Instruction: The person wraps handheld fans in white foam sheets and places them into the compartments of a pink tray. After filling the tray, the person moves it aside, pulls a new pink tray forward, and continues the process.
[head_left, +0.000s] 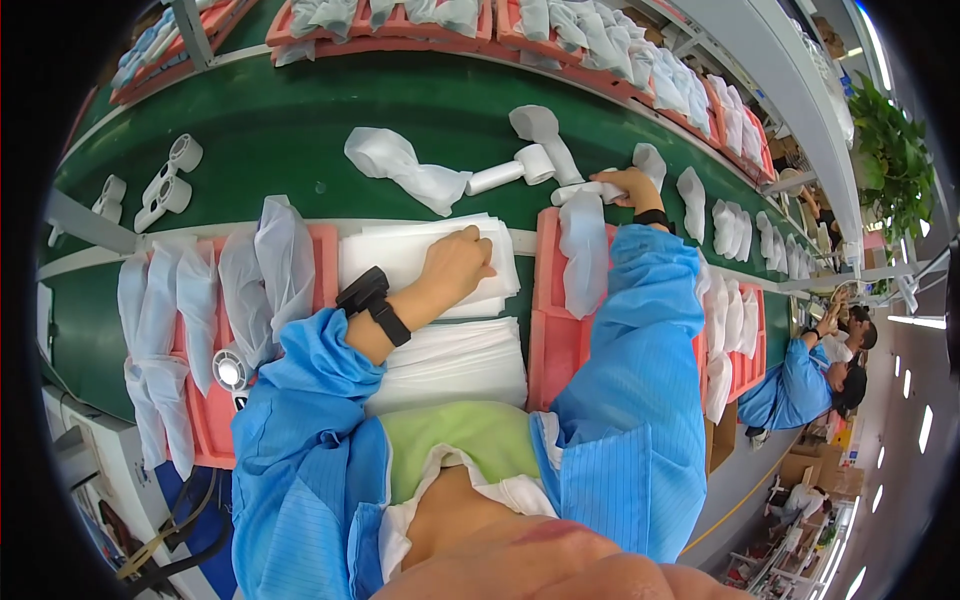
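Over a stack of thin white bags (400, 250), my left hand (455, 265) is closed with its fingers curled; whether it pinches a bag cannot be made out. My right hand (635, 190) reaches far right onto the green belt, its fingers closed round a white hair-dryer-shaped housing (575, 192). Left of that lies a bare white housing (515, 170) with a round head and tubular handle. Beside it rest a bagged housing (405, 165) and another partly bagged one (545, 140). A bagged piece (583, 250) hangs over the pink tray's edge below my right hand.
Pink trays (560, 350) flank the bag stacks; the left tray (210, 420) carries several bagged pieces and a round white part (230, 370). Bare housings (170, 190) sit far left on the green belt (270, 130). Filled trays line the far shelf. Co-workers in blue (800, 385) work at right.
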